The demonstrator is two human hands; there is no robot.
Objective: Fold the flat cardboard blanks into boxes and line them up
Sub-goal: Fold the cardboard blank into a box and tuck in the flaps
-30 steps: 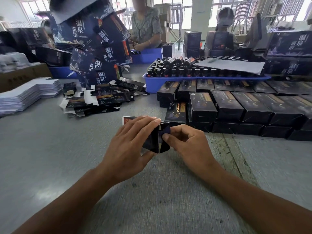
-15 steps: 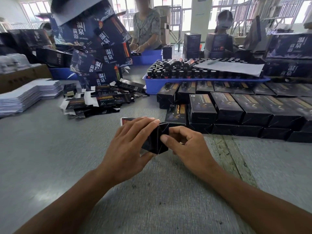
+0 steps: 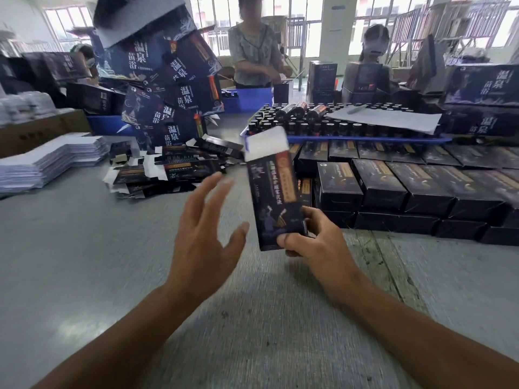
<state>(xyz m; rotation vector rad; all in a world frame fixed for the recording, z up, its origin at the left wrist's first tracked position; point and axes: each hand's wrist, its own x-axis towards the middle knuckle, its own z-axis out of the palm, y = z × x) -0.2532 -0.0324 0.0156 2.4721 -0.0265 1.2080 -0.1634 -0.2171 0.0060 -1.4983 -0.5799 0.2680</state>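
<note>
My right hand (image 3: 314, 237) grips the bottom end of a dark folded box (image 3: 273, 197) and holds it upright above the table, its white top flap open. My left hand (image 3: 206, 228) hovers just left of the box with fingers spread and touches nothing. Rows of finished dark boxes (image 3: 393, 186) lie lined up at the right, beside the raised box. A loose heap of flat dark blanks (image 3: 168, 169) lies behind my left hand.
A blue tray of dark bottles (image 3: 337, 124) stands behind the finished rows. Large dark cartons (image 3: 165, 80) pile up at the back left. A stack of white sheets (image 3: 50, 158) lies at the far left. Two people work across the table (image 3: 84, 262).
The box was low on the table between both hands; now my right hand has swung it upright and lifted it. My left hand has let go and opened.
</note>
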